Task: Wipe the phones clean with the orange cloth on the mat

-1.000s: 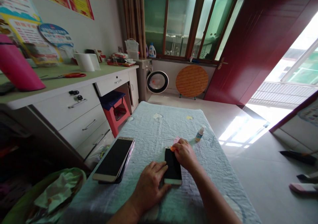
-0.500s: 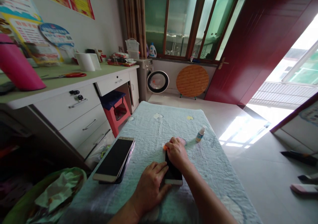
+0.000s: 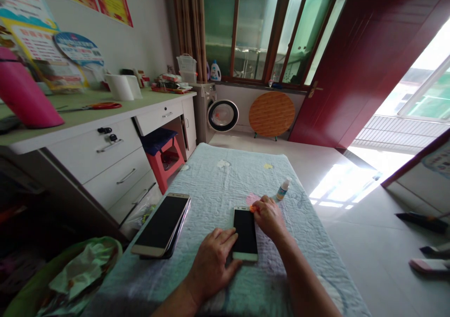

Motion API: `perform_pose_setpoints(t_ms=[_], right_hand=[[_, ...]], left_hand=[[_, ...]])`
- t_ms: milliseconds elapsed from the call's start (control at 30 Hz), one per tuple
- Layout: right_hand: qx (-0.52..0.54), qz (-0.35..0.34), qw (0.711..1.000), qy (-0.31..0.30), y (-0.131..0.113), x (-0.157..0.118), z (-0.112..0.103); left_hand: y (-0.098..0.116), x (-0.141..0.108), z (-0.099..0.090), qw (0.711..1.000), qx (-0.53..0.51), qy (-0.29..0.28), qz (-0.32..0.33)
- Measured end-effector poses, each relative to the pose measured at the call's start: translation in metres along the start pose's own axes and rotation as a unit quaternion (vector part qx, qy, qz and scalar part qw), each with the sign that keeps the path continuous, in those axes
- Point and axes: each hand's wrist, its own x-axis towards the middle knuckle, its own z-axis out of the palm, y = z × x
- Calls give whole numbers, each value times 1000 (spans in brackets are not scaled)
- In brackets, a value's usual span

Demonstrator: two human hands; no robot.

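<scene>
A white-framed phone with a dark screen [image 3: 245, 235] lies face up on the cloth-covered table [image 3: 211, 176]. My left hand [image 3: 215, 256] rests at its left edge, fingers spread, fingertips touching the frame and thumb by the lower end. At the phone's top right corner, my right hand [image 3: 269, 216] pinches a small orange thing [image 3: 252, 208]. Beyond the right hand stands a small spray bottle [image 3: 283, 189] with a white cap. Further left, a gold-framed phone [image 3: 162, 224] lies on top of another device, slightly askew.
A desk [image 3: 94, 153] with drawers runs along the left, holding a pink bottle [image 3: 26, 92] and orange-handled scissors [image 3: 105, 105]. A red stool [image 3: 165, 160] is beside the table. At lower left sits a green-rimmed bin [image 3: 117, 246] with crumpled tissue.
My right hand has moved right with the orange thing, from the phone's top left to its top right corner, uncovering the screen. My left hand has stayed put.
</scene>
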Motion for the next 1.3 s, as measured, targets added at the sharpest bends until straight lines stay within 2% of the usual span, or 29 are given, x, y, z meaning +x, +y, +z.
perform_pose_setpoints(t_ms=[233,400,567,733,967,1133,1300], right_hand=[[26,11,998,64,-11,3,4],[11,26,999,21,-21,12,14],[48,-20,999,-5,-29,18,25],[50,-48,998,-4,-34,20,29],[17,-4,1000,-21,-22,15,17],[-7,31,999,-12,-7,9,13],[-22,33,999,-15,5,7,11]], left_hand=[[1,0,-1,999,11,-40,-14],[2,1,-4,997,9,-69,15],[5,5,-7,997,1,-78,19],[8,5,-7,998,-17,-62,0],[7,3,-4,998,-5,-59,1],[6,3,-3,998,1,-57,10],[5,4,-4,998,-2,-62,11]])
